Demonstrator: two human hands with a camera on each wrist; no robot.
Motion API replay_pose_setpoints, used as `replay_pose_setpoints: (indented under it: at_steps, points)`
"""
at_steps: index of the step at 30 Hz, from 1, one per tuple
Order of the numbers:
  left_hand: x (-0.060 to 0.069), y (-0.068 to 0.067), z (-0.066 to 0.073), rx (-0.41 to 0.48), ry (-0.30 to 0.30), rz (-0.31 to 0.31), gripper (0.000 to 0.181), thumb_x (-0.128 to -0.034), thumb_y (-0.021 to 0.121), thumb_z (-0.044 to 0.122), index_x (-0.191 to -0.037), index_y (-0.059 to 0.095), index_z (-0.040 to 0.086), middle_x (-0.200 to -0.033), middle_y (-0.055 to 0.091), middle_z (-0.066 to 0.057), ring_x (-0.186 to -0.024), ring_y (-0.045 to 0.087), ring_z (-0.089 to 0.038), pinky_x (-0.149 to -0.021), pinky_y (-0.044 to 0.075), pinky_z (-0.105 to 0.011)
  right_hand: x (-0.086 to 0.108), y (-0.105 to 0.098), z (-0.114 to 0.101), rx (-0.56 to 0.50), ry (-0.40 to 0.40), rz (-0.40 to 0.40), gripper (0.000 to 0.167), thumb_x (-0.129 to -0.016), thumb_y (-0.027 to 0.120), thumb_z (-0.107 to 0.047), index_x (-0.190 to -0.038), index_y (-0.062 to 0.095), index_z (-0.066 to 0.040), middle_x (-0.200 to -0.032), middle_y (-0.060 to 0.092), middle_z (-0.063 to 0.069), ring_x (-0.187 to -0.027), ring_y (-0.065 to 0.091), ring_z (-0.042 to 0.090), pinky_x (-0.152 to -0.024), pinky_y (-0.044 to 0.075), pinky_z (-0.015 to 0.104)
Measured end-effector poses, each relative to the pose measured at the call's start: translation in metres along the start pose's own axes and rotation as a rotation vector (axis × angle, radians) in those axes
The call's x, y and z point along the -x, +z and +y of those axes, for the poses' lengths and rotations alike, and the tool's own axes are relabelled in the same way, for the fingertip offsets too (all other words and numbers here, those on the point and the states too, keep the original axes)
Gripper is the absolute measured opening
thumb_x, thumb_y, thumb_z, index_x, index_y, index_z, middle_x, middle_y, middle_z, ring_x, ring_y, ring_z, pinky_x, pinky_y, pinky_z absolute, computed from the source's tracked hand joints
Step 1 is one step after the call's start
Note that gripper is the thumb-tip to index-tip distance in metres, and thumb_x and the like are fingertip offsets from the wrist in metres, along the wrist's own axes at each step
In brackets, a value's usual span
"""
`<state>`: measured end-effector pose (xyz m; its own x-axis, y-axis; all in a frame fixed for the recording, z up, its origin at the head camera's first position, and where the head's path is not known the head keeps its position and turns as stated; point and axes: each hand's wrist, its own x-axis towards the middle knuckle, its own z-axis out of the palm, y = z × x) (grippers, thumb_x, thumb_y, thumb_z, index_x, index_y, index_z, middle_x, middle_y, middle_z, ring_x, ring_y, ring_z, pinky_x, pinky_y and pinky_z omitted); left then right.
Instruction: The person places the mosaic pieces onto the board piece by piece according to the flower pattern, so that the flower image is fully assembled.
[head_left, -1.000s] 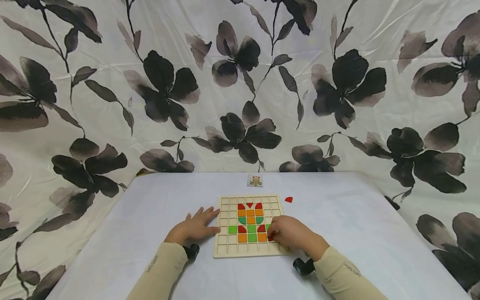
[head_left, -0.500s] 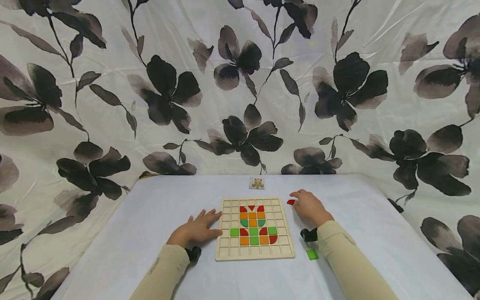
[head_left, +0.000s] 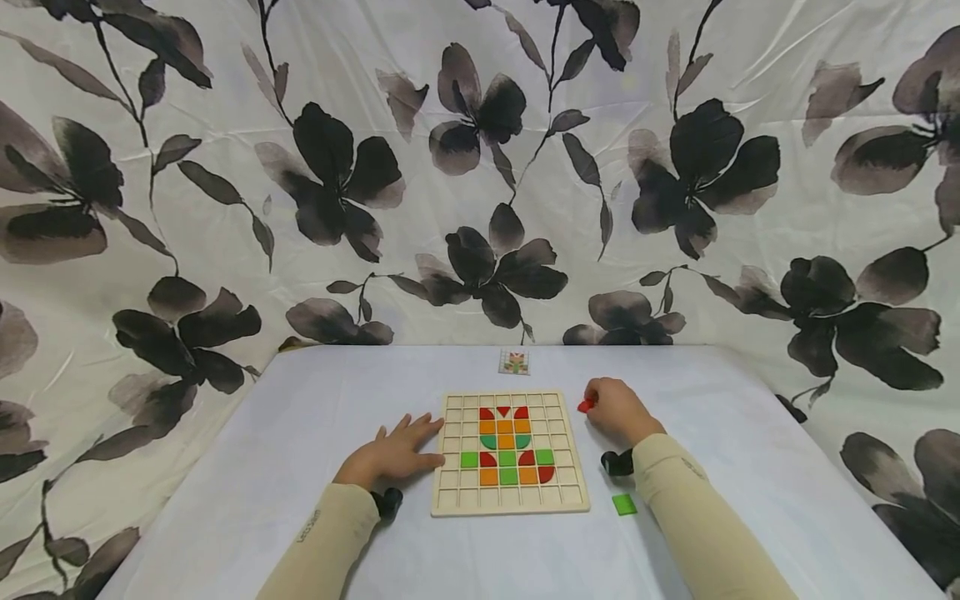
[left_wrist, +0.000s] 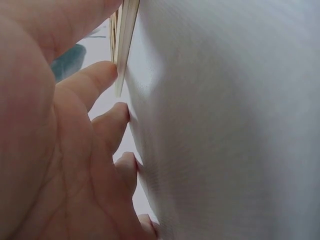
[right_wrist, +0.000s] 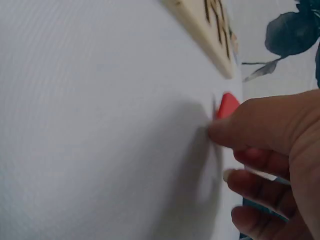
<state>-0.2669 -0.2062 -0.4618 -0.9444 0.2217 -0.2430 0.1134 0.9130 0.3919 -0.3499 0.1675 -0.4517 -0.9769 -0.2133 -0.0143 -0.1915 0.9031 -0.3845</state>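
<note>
A wooden grid board [head_left: 457,497] lies mid-table, with red, orange and green tiles set in its cells as a flower-like pattern. My left hand [head_left: 392,456] lies with spread, straight fingers at the board's left edge; in the left wrist view its thumb and index finger touch the board's side [left_wrist: 125,45]. Beyond the board's upper right corner, my right hand [head_left: 617,408] pinches a red quarter-round tile [head_left: 586,406] between thumb and finger. The right wrist view has this red tile [right_wrist: 228,104] partly hidden behind the thumb, close to the table.
A green square tile [head_left: 624,504] lies on the white table right of the board, beside the right forearm. Behind the board sits a small pattern card [head_left: 514,362]. A floral cloth [head_left: 465,192] hangs along the table's back edge.
My right hand has left a red tile in the board's lower right pattern cell, moved up and right, and taken hold of the loose red tile. The left hand stays at the board's edge.
</note>
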Motion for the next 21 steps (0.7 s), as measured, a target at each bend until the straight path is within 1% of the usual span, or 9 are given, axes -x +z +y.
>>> replay_pose_setpoints:
  at_steps: [3, 5, 7, 10, 13, 15, 18, 21]
  points:
    - [0.0, -0.001, 0.0, -0.005, 0.003, -0.003, 0.075, -0.0882, 0.062, 0.053, -0.151, 0.035, 0.022, -0.16, 0.027, -0.01, -0.149, 0.013, -0.042, -0.112, 0.004, -0.072, 0.003, -0.003, -0.009, -0.058, -0.055, -0.006, 0.009, -0.081, 0.07, -0.007, -0.087, 0.064, -0.01, -0.081, 0.062, 0.003, -0.076, 0.054, 0.018, -0.07, 0.047, 0.031]
    - [0.0, -0.001, 0.0, -0.005, 0.0, -0.007, 0.075, -0.0883, 0.061, 0.053, -0.151, 0.035, 0.022, -0.16, 0.027, -0.01, -0.149, 0.012, -0.042, -0.112, 0.004, -0.072, 0.007, -0.004, -0.023, -0.091, -0.11, -0.023, 0.009, -0.083, 0.071, -0.009, -0.084, 0.063, -0.013, -0.079, 0.061, 0.0, -0.074, 0.053, 0.016, -0.068, 0.045, 0.028]
    - [0.0, -0.002, 0.0, -0.009, -0.005, -0.006, 0.075, -0.0884, 0.061, 0.053, -0.151, 0.035, 0.022, -0.16, 0.026, -0.01, -0.149, 0.012, -0.042, -0.112, 0.004, -0.072, 0.011, -0.004, -0.043, -0.118, -0.179, -0.052, 0.008, -0.086, 0.071, -0.011, -0.085, 0.064, -0.014, -0.079, 0.061, -0.001, -0.074, 0.052, 0.015, -0.068, 0.045, 0.028]
    - [0.0, -0.003, 0.0, -0.005, -0.014, -0.004, 0.074, -0.0887, 0.061, 0.052, -0.151, 0.035, 0.023, -0.16, 0.026, -0.01, -0.149, 0.011, -0.042, -0.113, 0.003, -0.071, 0.019, 0.001, -0.08, -0.137, -0.326, -0.118, 0.004, -0.089, 0.07, -0.015, -0.089, 0.067, -0.018, -0.084, 0.064, -0.006, -0.077, 0.053, 0.011, -0.072, 0.046, 0.027]
    - [0.002, -0.004, 0.0, 0.01, -0.009, -0.006, 0.073, -0.0891, 0.061, 0.051, -0.151, 0.035, 0.023, -0.16, 0.026, -0.009, -0.15, 0.011, -0.041, -0.113, 0.003, -0.071, 0.027, 0.01, -0.117, -0.116, -0.49, -0.217, 0.005, -0.091, 0.068, -0.016, -0.093, 0.071, -0.02, -0.088, 0.066, -0.01, -0.078, 0.055, 0.008, -0.074, 0.048, 0.025]
    - [0.002, -0.004, 0.0, 0.018, 0.003, -0.005, 0.072, -0.0895, 0.061, 0.05, -0.151, 0.036, 0.022, -0.16, 0.027, -0.01, -0.149, 0.011, -0.041, -0.113, 0.003, -0.071, 0.031, 0.018, -0.136, -0.09, -0.565, -0.286, 0.007, -0.092, 0.067, -0.017, -0.094, 0.072, -0.022, -0.087, 0.065, -0.013, -0.078, 0.055, 0.006, -0.073, 0.048, 0.022]
    - [0.004, -0.004, 0.0, 0.022, 0.021, -0.003, 0.072, -0.0899, 0.061, 0.05, -0.151, 0.036, 0.021, -0.16, 0.027, -0.01, -0.149, 0.012, -0.042, -0.112, 0.004, -0.072, 0.035, 0.03, -0.157, -0.039, -0.619, -0.351, 0.009, -0.091, 0.067, -0.017, -0.094, 0.073, -0.023, -0.085, 0.064, -0.016, -0.077, 0.054, 0.003, -0.073, 0.047, 0.018]
    - [0.005, -0.004, 0.0, 0.026, 0.033, -0.004, 0.072, -0.0898, 0.062, 0.049, -0.151, 0.036, 0.021, -0.16, 0.028, -0.01, -0.149, 0.012, -0.042, -0.112, 0.004, -0.072, 0.035, 0.041, -0.168, 0.014, -0.642, -0.366, 0.012, -0.091, 0.068, -0.015, -0.091, 0.075, -0.024, -0.086, 0.064, -0.019, -0.08, 0.054, 0.0, -0.079, 0.048, 0.016]
